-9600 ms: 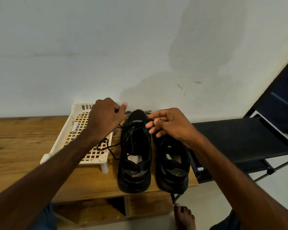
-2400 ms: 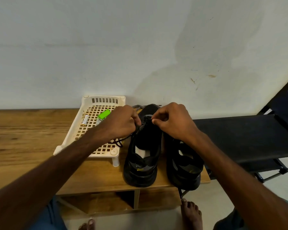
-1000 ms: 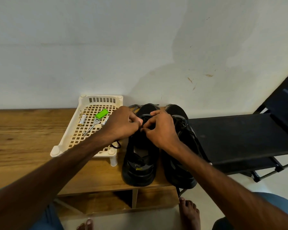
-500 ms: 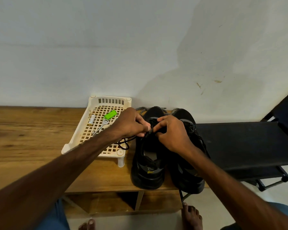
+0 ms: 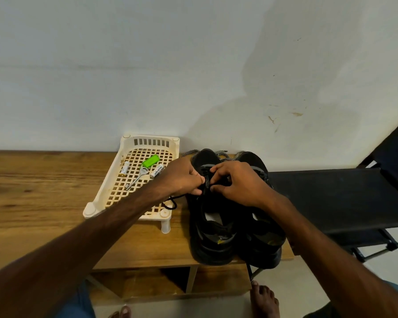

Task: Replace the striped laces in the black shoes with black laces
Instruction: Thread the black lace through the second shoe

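Two black shoes stand side by side on the wooden table, toes to the wall: the left shoe [image 5: 213, 235] and the right shoe [image 5: 265, 244]. My left hand [image 5: 182, 179] and my right hand [image 5: 236, 183] meet over the left shoe's eyelets, each pinching the black lace [image 5: 207, 182] between fingertips. A loose loop of that black lace [image 5: 171, 203] trails left onto the tray's edge. The striped laces [image 5: 222, 153] lie behind the shoes' toes against the wall.
A cream lattice tray [image 5: 133, 143] stands left of the shoes and holds a green tag with a key [image 5: 147, 165] and two batteries. A black folding rack [image 5: 345, 198] sits right of the table. The wall rises close behind. My bare foot [image 5: 263, 299] is below.
My hands have stayed over the left shoe's lacing, fingertips working closer together on the black lace. The camera has shifted slightly.
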Available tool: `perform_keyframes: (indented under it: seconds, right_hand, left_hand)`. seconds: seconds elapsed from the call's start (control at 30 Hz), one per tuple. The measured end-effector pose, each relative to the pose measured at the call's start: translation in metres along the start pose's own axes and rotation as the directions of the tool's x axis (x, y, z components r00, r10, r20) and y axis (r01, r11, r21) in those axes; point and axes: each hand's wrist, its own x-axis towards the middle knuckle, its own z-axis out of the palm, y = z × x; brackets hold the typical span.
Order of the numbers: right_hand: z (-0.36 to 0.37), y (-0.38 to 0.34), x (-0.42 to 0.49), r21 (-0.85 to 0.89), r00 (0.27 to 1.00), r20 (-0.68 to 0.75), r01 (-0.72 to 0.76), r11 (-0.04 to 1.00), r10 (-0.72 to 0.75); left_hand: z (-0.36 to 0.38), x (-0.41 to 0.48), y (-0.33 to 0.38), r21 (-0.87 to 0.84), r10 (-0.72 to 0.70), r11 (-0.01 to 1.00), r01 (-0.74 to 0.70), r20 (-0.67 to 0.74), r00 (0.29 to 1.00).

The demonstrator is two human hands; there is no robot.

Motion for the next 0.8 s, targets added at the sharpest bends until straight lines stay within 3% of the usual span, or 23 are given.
perform_keyframes:
  seconds: [0.3,0.43,0.53,0.6,0.63,0.7,0.77,0.8]
  right_hand:
    - [0.014,0.004,0.001,-0.013,0.993,-0.114,0.014,1.0,-0.015]
    - [0.015,0.004,-0.001,0.028,0.987,-0.163,0.007,1.0,-0.002]
    - [0.015,0.001,-0.001,0.016,0.987,-0.161,-0.007,1.0,0.01]
    - [0.016,0.0,0.0,-0.01,0.986,-0.167,-0.017,1.0,0.015]
    - [0.016,-0.001,0.0,-0.012,0.985,-0.173,-0.022,1.0,0.019]
    - [0.016,0.0,-0.001,-0.005,0.985,-0.169,-0.027,1.0,0.025]
    - [0.013,0.001,-0.001,0.005,0.989,-0.15,-0.016,1.0,0.017]
    - [0.011,0.001,-0.001,0.02,0.988,-0.155,-0.011,1.0,0.014]
  left_hand:
    - [-0.009,-0.004,0.001,-0.058,0.038,0.998,-0.033,0.082,0.996]
    - [-0.009,-0.004,-0.002,-0.046,0.1,0.994,-0.099,0.013,0.995]
    - [-0.012,-0.005,0.001,0.135,0.166,0.978,-0.158,-0.054,0.985]
    - [-0.021,-0.005,0.005,0.189,0.232,0.962,-0.197,-0.189,0.954]
    - [-0.028,-0.004,0.007,0.134,0.255,0.965,-0.226,-0.271,0.928]
    - [-0.046,0.0,0.01,-0.223,0.21,0.924,-0.312,-0.389,0.897]
    - [-0.062,0.002,0.01,-0.675,0.097,0.658,-0.334,-0.363,0.927]
    - [-0.065,0.004,0.008,-0.797,0.073,0.523,-0.302,-0.311,0.947]
